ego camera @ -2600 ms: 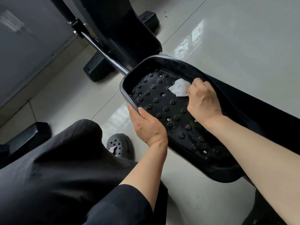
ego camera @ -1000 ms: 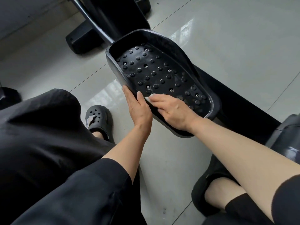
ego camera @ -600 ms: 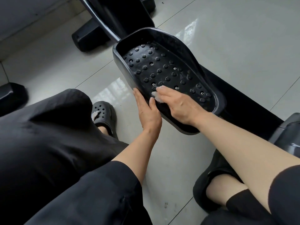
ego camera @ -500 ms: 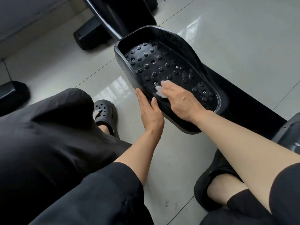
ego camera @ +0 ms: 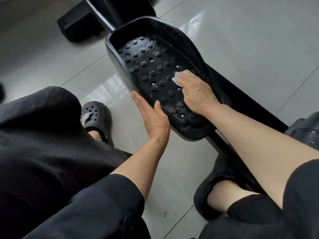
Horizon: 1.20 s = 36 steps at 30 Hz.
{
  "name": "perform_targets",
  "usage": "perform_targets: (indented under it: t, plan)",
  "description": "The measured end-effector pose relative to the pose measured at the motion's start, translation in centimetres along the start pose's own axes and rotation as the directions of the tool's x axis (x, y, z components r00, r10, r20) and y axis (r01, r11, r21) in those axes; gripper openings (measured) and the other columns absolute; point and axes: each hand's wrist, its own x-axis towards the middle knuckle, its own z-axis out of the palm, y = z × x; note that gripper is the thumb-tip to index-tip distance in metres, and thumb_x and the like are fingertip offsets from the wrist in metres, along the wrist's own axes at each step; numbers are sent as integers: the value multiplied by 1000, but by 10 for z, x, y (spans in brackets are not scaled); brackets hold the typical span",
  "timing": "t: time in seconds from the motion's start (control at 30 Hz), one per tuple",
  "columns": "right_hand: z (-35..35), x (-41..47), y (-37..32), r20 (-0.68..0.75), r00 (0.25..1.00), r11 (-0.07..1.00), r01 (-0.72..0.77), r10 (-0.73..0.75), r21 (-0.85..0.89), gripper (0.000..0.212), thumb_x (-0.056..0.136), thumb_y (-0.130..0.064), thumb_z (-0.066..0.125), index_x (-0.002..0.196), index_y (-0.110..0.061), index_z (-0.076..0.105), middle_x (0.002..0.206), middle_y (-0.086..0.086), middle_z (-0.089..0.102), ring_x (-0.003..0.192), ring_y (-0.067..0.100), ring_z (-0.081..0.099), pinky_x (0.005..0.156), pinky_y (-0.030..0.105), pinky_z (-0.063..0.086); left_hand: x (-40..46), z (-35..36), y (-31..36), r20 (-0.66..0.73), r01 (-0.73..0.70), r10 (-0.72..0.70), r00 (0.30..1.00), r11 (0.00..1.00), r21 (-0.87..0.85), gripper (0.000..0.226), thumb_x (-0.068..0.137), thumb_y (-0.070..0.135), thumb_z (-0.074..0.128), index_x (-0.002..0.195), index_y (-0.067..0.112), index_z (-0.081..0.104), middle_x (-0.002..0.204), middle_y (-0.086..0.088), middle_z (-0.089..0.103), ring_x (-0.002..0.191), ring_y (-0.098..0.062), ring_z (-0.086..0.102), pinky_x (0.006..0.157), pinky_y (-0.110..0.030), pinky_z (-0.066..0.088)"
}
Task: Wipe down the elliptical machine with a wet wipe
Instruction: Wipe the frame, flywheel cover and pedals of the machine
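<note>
Right hand (ego camera: 196, 94): our fingers press the wet wipe (ego camera: 177, 78) flat on the studded pedal (ego camera: 151, 69), right of centre frame.
Left hand (ego camera: 152, 116): our fingers lie straight along the pedal's lower-left edge, thumb on its rim.
Floor (ego camera: 250, 40): pale glossy tiles around.

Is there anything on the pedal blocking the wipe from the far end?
Nothing loose shows. The right hand presses the wipe on the pedal; ahead lie only its own raised studs. The left hand rests on the near rim, off to the side.
</note>
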Motion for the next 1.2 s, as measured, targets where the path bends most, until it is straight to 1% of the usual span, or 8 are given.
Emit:
perform_targets:
  t: [0.1, 0.27, 0.47, 0.63, 0.77, 0.87, 1.03, 1.2]
  plan:
    - [-7, -15, 3, 55, 994, 995, 97, -96, -28, 37, 96, -1, 49, 128, -13, 62, 132, -2, 59, 130, 18, 49, 106, 34, 44, 2, 2, 1, -11, 6, -6, 1000, 1000, 5, 67, 104, 12, 36, 154, 11, -8, 163, -1, -10, 149, -11, -4, 88, 12, -7]
    - [-29, -54, 29, -7, 983, 972, -184, 185, -148, 45, 92, 2, 45, 135, -9, 54, 137, 5, 55, 132, 25, 44, 106, 41, 41, 1, 1, 5, -7, 36, -36, 999, 999, -14, 66, 104, 12, 37, 154, 11, -7, 163, -1, -8, 150, -12, 0, 80, 16, -4]
    - [-6, -83, -26, -6, 1000, 995, -14, 14, -95, 44, 82, 9, 53, 120, -8, 67, 109, 2, 70, 90, 25, 50, 84, 34, 51, -1, -8, 1, 15, 58, -58, 998, 998, -36, 65, 104, 20, 40, 156, 23, 1, 164, 8, 3, 149, -8, 10, 112, -12, 10]
    - [-9, -91, -31, -228, 939, 958, -281, 259, -67, 35, 81, 16, 51, 108, 0, 66, 81, 2, 54, 77, 23, 39, 67, 37, 48, -15, -16, -2, 25, 98, -95, 995, 983, -158, 53, 105, 13, 33, 155, 24, 18, 161, 10, 20, 146, -7, 21, 120, -24, 16]
    - [16, -77, -56, -84, 996, 999, 14, -17, -41, 41, 84, 13, 50, 117, -3, 68, 117, 5, 68, 98, 31, 56, 90, 31, 48, -23, -23, -8, 39, 152, -147, 988, 967, -206, 47, 104, 7, 30, 149, 23, 37, 152, 5, 40, 140, -9, 37, 116, -23, 26]
    - [17, -46, -54, 2, 1000, 1000, -10, 10, 10, 33, 93, 7, 46, 117, 0, 68, 136, 14, 57, 133, 39, 43, 117, 36, 29, -28, -25, -12, 64, 187, -177, 982, 956, -225, 47, 103, 3, 30, 145, 20, 45, 144, 5, 50, 131, -11, 49, 102, -11, 32]
    - [-11, -74, -46, 159, 978, 991, 134, -134, 14, 38, 93, -2, 43, 126, 0, 63, 136, 13, 57, 136, 34, 43, 115, 37, 31, -60, -17, -14, 119, 279, -256, 959, 922, -266, 49, 101, 0, 30, 141, 20, 50, 139, 2, 55, 125, -14, 55, 103, -22, 42]
    - [-37, -124, 9, 119, 993, 988, 5, 13, -152, 51, 86, 17, 47, 128, -7, 63, 134, 4, 60, 134, 25, 47, 114, 31, 31, -86, -9, -10, 176, 354, -314, 933, 890, -286, 51, 100, -1, 27, 142, 18, 49, 137, 4, 55, 124, -14, 56, 104, -22, 40]
